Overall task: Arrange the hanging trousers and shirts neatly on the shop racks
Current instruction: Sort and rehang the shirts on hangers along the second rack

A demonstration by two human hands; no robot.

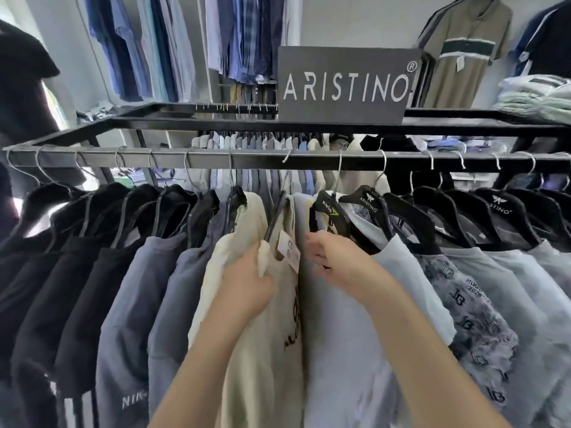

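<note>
Nearest, the left hand [247,282] clutched a fold of the cream shirt [247,350] at its shoulder, beside the tag [289,251], while the right hand [335,262] had its fingers curled round the black hanger [315,216] of the pale shirt [340,350] just to the right. Both shirts hung at the middle of the rail [262,162] — dark shirts [61,273] packed to the left, a patterned shirt [472,304] to the right. Farther off, a sign [346,84] stood on the rack's top, and beyond it — by the wall — hung blue shirts [185,41] and an olive polo [463,63].
</note>
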